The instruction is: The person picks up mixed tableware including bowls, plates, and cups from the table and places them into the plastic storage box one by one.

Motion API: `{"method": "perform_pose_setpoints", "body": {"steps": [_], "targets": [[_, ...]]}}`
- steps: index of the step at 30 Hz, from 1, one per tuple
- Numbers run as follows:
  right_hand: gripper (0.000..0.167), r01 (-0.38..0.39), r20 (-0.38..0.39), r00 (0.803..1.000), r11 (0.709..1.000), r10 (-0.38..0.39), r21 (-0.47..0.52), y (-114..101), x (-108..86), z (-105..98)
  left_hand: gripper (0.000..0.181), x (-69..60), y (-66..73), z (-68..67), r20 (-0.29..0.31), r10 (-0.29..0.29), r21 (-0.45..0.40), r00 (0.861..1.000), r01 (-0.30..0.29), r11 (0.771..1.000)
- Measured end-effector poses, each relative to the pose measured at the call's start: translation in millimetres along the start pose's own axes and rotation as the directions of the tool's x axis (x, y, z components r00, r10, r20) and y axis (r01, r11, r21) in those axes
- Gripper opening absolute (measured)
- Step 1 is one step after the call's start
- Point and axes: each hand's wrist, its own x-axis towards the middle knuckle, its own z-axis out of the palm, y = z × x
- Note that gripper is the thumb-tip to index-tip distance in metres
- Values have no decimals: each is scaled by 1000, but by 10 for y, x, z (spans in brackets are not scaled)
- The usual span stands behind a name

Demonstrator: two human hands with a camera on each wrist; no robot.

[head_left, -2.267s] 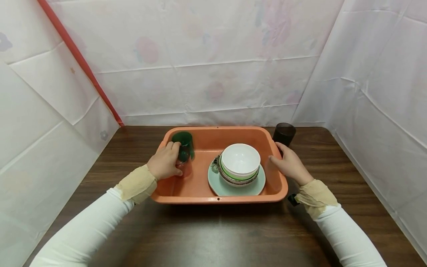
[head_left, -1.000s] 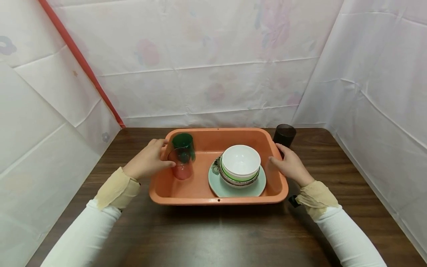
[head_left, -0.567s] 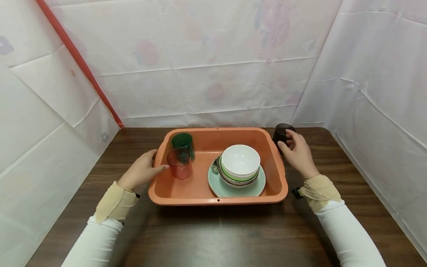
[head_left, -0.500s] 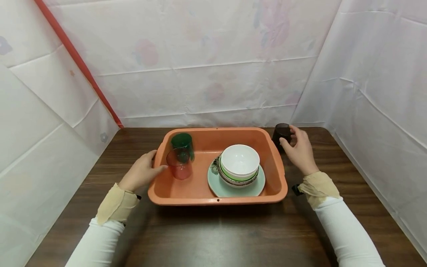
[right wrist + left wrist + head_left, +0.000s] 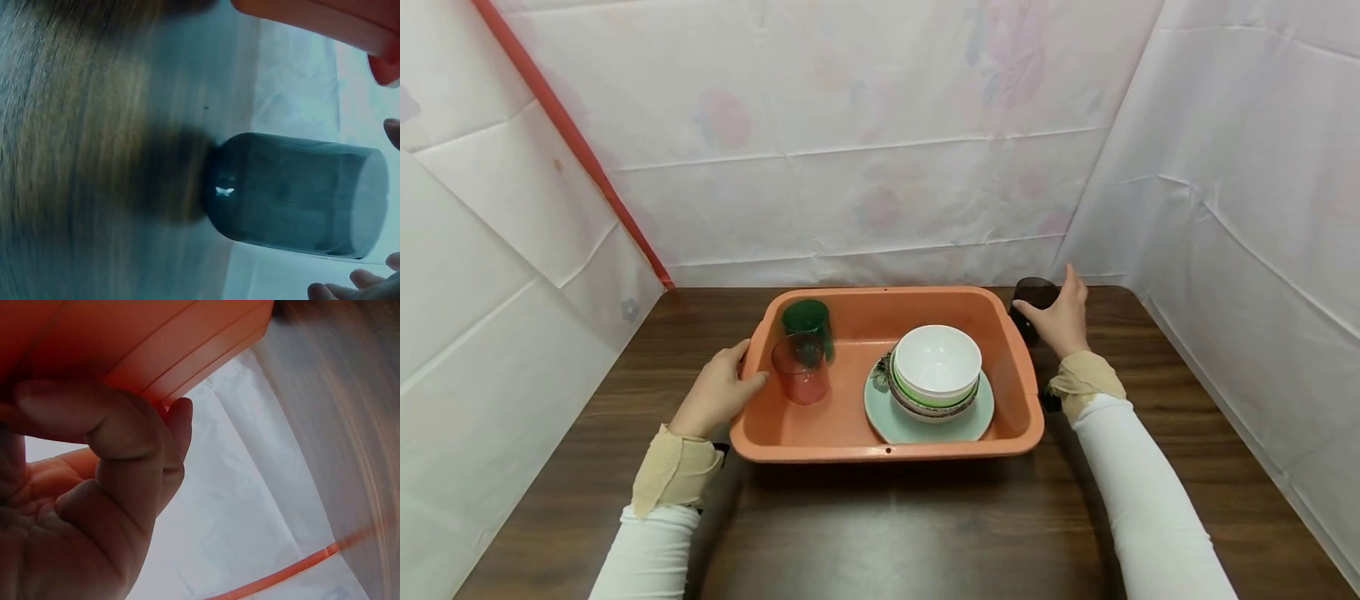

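My left hand holds the left rim of an orange plastic basin; in the left wrist view its fingers curl at the basin's outer wall. Inside, a green tumbler and a clear pink tumbler stand at the left. A white bowl tops a stack of bowls on a pale green plate at the right. Beyond the basin's right side stands a dark tumbler on the table. My right hand is spread around it; in the right wrist view, the fingertips are apart from the tumbler.
The dark wood table extends in front of the basin and to both sides. White patterned sheeting encloses the back and sides, with a red strip at the back left corner.
My left hand has left the pink tumbler and moved to the basin's left rim. My right hand has let go of the right rim and moved to the dark tumbler, its fingers spreading.
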Motion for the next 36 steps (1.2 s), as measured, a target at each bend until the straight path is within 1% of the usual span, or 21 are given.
{"method": "perform_pose_setpoints", "body": {"steps": [3,6,12,15,19,21,26,31,36], "targets": [[110,-32,23,999,999,32,11,35,40,47,48,7,-10,6,1,-8,-5,1000,8,1000],[109,-49,27,998,999,49,22,82,74,89,51,12,-15,11,0,-19,-4,1000,19,1000],[97,-81,31,996,996,80,27,164,93,147,54,2,-16,13,-4,-34,-12,999,34,999],[93,-97,27,995,994,96,43,192,89,147,56,2,-7,9,-3,-37,-9,999,37,999],[94,-115,28,993,991,114,63,183,59,118,56,6,-6,8,-5,-37,3,999,37,999],[93,-116,17,993,991,115,72,173,42,100,56,7,-9,13,-2,-37,-1,999,37,999],[92,-82,-23,996,991,85,110,121,22,16,56,13,-11,20,2,-43,2,999,43,999],[93,-38,-16,999,989,41,143,-11,0,-122,57,17,-3,13,2,-48,13,999,48,999],[92,5,-25,1000,984,-1,178,-195,-37,-237,56,8,0,1,8,-42,-2,999,42,999]]}}
